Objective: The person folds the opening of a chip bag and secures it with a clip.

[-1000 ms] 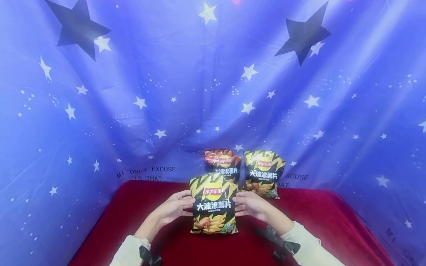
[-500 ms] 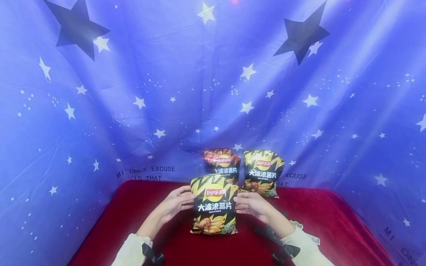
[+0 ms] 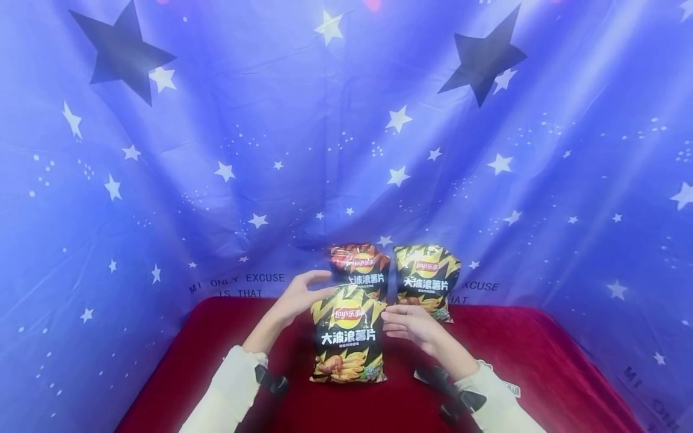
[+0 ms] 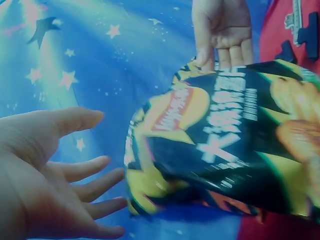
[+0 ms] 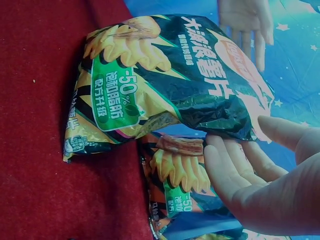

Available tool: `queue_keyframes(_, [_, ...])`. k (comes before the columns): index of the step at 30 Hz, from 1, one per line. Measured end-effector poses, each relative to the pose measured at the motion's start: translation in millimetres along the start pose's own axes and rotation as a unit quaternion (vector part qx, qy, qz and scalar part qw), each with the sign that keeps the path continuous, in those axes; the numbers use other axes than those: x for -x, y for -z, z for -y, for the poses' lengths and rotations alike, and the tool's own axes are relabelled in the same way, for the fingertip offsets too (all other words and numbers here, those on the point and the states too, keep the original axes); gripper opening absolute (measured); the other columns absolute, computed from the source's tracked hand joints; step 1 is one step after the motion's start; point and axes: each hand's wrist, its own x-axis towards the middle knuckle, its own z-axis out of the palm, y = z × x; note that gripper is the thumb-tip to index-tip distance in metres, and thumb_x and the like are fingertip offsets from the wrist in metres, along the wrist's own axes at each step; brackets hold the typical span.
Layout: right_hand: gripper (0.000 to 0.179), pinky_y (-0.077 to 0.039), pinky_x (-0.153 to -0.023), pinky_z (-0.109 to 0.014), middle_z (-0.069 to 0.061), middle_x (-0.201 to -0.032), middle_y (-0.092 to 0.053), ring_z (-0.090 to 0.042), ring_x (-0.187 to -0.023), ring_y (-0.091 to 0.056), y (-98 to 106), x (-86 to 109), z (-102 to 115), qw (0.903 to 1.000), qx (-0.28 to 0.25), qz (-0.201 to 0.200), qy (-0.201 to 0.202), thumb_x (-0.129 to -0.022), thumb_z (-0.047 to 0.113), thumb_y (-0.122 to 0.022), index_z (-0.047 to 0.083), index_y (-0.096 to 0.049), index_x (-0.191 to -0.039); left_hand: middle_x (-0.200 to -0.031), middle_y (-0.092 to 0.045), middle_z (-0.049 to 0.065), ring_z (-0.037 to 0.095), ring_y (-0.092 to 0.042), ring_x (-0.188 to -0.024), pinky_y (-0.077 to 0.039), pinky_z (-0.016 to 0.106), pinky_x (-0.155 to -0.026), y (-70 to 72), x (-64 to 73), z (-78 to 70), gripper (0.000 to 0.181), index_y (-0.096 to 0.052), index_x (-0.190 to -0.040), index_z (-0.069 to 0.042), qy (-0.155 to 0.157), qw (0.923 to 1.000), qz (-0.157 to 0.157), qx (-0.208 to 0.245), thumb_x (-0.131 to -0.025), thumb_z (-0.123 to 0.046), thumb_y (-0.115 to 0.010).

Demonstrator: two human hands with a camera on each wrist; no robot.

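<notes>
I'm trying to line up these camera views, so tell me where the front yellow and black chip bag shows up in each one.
Head: front chip bag low, near the centre, ahead of the red-topped bag.
Left wrist: front chip bag from the middle to the right edge.
Right wrist: front chip bag in the upper middle.
Shared landmark: red cloth, low in the head view, far right in left wrist, left in right wrist.

The left arm [image 3: 230, 385] and right arm [image 3: 500, 403] angle inward from the near side — left hand [image 3: 296, 296] loosely spread, right hand [image 3: 415, 328] with thumb set opposite its fingers.
</notes>
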Motion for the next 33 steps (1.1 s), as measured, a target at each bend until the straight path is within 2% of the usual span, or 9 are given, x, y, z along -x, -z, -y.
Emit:
queue_keyframes(2, [0.05,-0.06,-0.091,-0.035,0.003,-0.102,-0.076,-0.014,-0.095,-0.073,1,-0.1,0,1.0,0.002,-0.001,0.003,-0.099,0.014,-0.065,-0.015,-0.05,-0.136,-0.142,-0.059,0.023,0.041,-0.054,-0.133,-0.049,0.053,-0.108,-1.9,-6.2,-7.8,0.053,-0.059,-0.137,0.001,-0.008,0.9992,0.028,-0.028,-0.091,-0.019,-0.076])
queue_keyframes(5, [0.053,-0.06,-0.093,-0.037,0.001,-0.105,-0.076,-0.015,-0.097,-0.073,0,-2.4,0,0.9999,0.008,-0.006,0.007,-0.098,0.015,-0.066,-0.016,-0.048,-0.138,-0.137,-0.063,0.024,0.038,-0.06,-0.126,-0.052,0.049,-0.105,-4.6,-14.9,-15.7,0.049,-0.063,-0.133,0.002,-0.004,0.9967,0.066,-0.048,-0.09,-0.018,-0.076])
queue_keyframes(8, [0.055,-0.06,-0.093,-0.038,-0.004,-0.109,-0.075,-0.017,-0.098,-0.073,-2,-5.3,-1,0.9998,0.013,-0.016,0.009,-0.097,0.015,-0.068,-0.016,-0.049,-0.138,-0.128,-0.068,0.022,0.033,-0.067,-0.114,-0.056,0.044,-0.099,-8.6,-21.1,-19.3,0.044,-0.067,-0.127,0.003,0.003,0.9946,0.085,-0.059,-0.088,-0.015,-0.078])
queue_keyframes(11, [0.057,-0.059,-0.094,-0.041,-0.008,-0.115,-0.074,-0.018,-0.098,-0.073,-5,-7.7,-2,0.9994,0.018,-0.028,0.007,-0.096,0.016,-0.07,-0.016,-0.049,-0.138,-0.12,-0.072,0.019,0.027,-0.069,-0.104,-0.059,0.04,-0.092,-13.9,-24.8,-20.8,0.043,-0.069,-0.122,0.003,0.01,0.994,0.086,-0.067,-0.084,-0.012,-0.081])
queue_keyframes(17, [0.054,-0.057,-0.098,-0.047,-0.007,-0.113,-0.074,-0.017,-0.095,-0.071,-9,-12.9,-4,0.9987,0.023,-0.045,0.006,-0.094,0.02,-0.073,-0.012,-0.056,-0.134,-0.112,-0.075,0.012,0.022,-0.067,-0.101,-0.058,0.039,-0.091,-22.8,-29.1,-21.2,0.042,-0.073,-0.115,0.001,0.007,0.9931,0.063,-0.099,-0.077,-0.012,-0.086])
queue_keyframes(26, [0.037,-0.061,-0.084,-0.034,0.001,-0.095,-0.073,-0.014,-0.085,-0.069,-15,-19.2,-2,0.998,0.02,-0.057,0.018,-0.09,0.017,-0.077,-0.007,-0.067,-0.116,-0.105,-0.075,0.011,0.019,-0.067,-0.089,-0.059,0.033,-0.081,-27.1,-34.3,-18.8,0.034,-0.075,-0.107,-0.002,0.011,0.9916,0.06,-0.114,-0.075,-0.008,-0.086])
queue_keyframes(29, [0.031,-0.06,-0.08,-0.031,0.003,-0.092,-0.073,-0.013,-0.083,-0.069,-16,-19.8,0,0.9979,0.018,-0.059,0.02,-0.089,0.015,-0.077,-0.005,-0.069,-0.111,-0.103,-0.075,0.011,0.019,-0.066,-0.09,-0.058,0.033,-0.081,-27.5,-35.5,-20.1,0.031,-0.075,-0.104,-0.002,0.001,0.9915,0.064,-0.114,-0.075,-0.005,-0.085])
queue_keyframes(33, [0.03,-0.06,-0.081,-0.032,0.004,-0.092,-0.074,-0.011,-0.086,-0.069,-17,-20.1,2,0.9981,0.009,-0.057,0.021,-0.089,0.015,-0.077,-0.004,-0.07,-0.111,-0.104,-0.075,0.011,0.018,-0.065,-0.09,-0.057,0.035,-0.087,-26.2,-37.8,-24.0,0.03,-0.076,-0.102,-0.002,-0.013,0.9916,0.069,-0.109,-0.074,-0.003,-0.085])
